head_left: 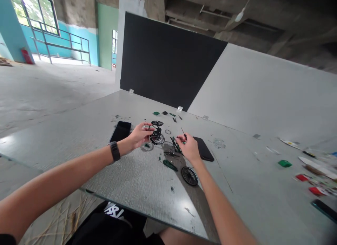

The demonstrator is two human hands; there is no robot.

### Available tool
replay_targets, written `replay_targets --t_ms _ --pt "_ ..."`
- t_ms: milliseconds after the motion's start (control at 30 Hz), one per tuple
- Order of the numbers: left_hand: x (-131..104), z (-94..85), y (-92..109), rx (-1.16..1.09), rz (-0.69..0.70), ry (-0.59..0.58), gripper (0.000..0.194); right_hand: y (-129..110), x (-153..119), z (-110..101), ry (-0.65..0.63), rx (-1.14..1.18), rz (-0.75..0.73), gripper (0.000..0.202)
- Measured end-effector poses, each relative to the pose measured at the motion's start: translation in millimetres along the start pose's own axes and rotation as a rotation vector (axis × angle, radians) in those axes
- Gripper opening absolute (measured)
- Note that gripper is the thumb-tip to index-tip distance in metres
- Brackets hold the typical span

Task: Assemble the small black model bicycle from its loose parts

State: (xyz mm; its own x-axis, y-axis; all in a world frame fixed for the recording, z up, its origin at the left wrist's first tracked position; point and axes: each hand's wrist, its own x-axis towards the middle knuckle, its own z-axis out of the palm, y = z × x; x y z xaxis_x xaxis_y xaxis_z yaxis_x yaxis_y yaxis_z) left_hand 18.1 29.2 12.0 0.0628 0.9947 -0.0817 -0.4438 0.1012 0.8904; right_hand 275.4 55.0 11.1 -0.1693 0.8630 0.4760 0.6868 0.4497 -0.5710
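My left hand [140, 135] is closed with thumb and fingers pinching a partly built black model bicycle [158, 137], its spoked wheel down towards the table. Over to the right, my right hand [189, 147] has its fingers curled round a small screwdriver-like tool [183, 131], its thin shaft pointing up. Beneath the right fingers lies a dark green frame part [176, 145]. Between my hands rests a thin black ring [167, 131]. Closer to me are a long green piece [170, 165] and a loose black spoked wheel [189, 176]. A pale spoked disc [146, 146] lies below my left hand.
A black phone [121, 130] lies beside my left wrist, and a flat dark case [204, 149] beyond my right wrist. Several small green and black parts [156, 113] are farther back. A black and white panel [168, 58] stands behind the table. Assorted items, including a green block [284, 163], lie right.
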Motion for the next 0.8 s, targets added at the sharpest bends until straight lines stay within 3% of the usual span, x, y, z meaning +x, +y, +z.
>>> replay_targets --t_ms 300,467,567,800 --pt "-2 1.9 3 0.02 -0.009 0.029 0.018 -3 -2 4 -0.13 -0.101 -0.077 0.021" --pt "-1 0.2 0 0.033 -0.003 0.036 0.016 -6 -4 12 -0.231 -0.199 -0.091 0.03" --pt "0 -0.9 -2 0.046 0.001 0.026 0.016 -9 -5 12 -0.218 -0.247 -0.102 0.033" --pt "0 -0.8 -4 0.102 0.027 0.008 0.01 -16 -7 8 -0.219 -0.4 -0.17 0.019"
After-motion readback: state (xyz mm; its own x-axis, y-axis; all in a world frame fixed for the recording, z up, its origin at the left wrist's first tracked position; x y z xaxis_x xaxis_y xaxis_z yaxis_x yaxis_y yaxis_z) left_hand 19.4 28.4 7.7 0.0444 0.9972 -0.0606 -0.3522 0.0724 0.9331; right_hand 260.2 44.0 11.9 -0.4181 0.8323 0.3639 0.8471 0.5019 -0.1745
